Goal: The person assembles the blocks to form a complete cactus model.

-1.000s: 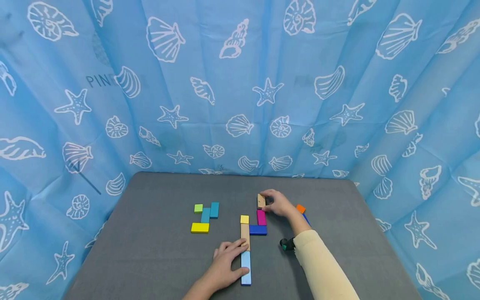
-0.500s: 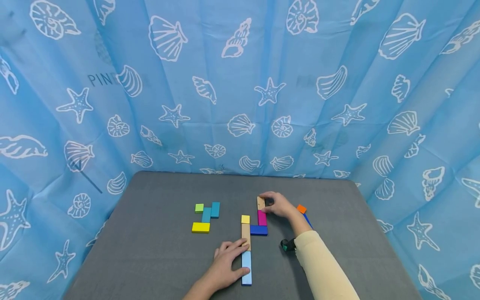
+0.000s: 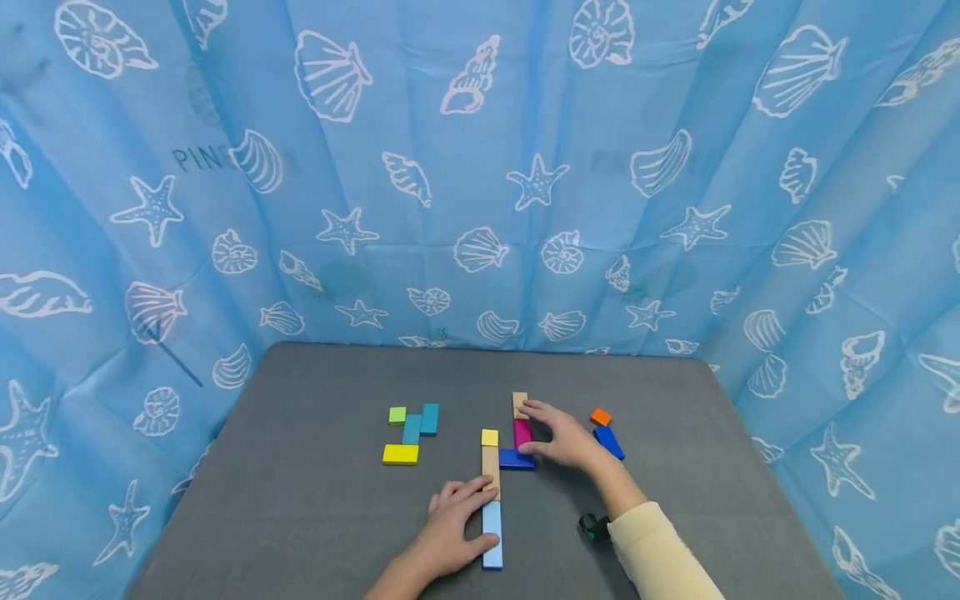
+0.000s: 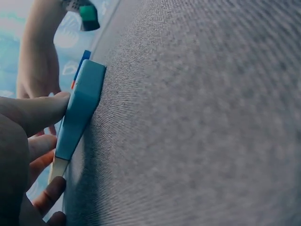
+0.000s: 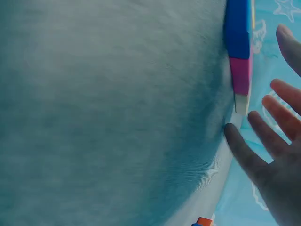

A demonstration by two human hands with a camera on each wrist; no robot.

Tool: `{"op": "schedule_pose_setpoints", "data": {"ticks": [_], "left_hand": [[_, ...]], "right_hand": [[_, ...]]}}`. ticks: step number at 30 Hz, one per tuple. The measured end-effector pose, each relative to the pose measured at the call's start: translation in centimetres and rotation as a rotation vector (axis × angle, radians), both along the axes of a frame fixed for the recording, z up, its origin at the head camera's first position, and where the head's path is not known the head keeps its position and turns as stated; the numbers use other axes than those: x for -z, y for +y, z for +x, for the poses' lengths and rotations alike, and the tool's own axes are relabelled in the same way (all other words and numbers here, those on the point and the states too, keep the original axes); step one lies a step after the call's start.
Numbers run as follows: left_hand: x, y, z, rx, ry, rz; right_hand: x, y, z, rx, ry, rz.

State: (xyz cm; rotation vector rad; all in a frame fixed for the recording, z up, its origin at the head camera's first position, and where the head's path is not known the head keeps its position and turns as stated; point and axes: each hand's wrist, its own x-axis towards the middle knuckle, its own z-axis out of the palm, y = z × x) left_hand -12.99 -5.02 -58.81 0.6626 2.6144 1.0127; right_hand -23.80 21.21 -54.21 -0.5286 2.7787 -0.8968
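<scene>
My left hand (image 3: 450,529) rests on a row of flat blocks, fingertips on a natural-wood block (image 3: 491,462) and thumb on a light blue block (image 3: 492,525). In the left wrist view, the thumb touches the light blue block (image 4: 82,106) near its top. A yellow block (image 3: 490,437) caps the row. From its right side a dark blue block (image 3: 515,460) juts out, leading to a magenta block (image 3: 522,433) and a small wooden block (image 3: 520,403). Just right of these hovers my right hand (image 3: 562,437), fingers spread and apart from the blocks in the right wrist view.
Left of the row lie a green block (image 3: 397,416), two teal blocks (image 3: 429,420) and a yellow block (image 3: 401,455). An orange block (image 3: 602,417) and a blue block (image 3: 608,442) lie at the right. A shell-patterned curtain (image 3: 480,167) hangs behind the grey table (image 3: 315,533).
My right hand brought the small wooden block down against the magenta block's far end, then let it go and drew back toward me. The left hand stays put.
</scene>
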Motion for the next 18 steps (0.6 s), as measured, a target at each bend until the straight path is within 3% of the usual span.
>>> {"op": "schedule_pose_setpoints", "data": {"ticks": [6,11,14,18], "left_hand": [[-0.8,0.0,-0.3,-0.014,0.044,-0.014],[-1.4,-0.8,-1.4,-0.059,0.086,0.031],[-2.0,-2.1,-2.6,-0.133,0.181,0.026],[-2.8,-4.3,-5.6,-0.252,0.300,0.002]], "right_hand": [[0.7,-0.3,0.8,-0.022,-0.047,0.069],[0.6,-0.2,1.0,0.006,-0.078,0.067],[0.5,-0.2,1.1,0.003,-0.082,0.062],[0.5,0.0,1.3,0.000,-0.088,0.062]]}}
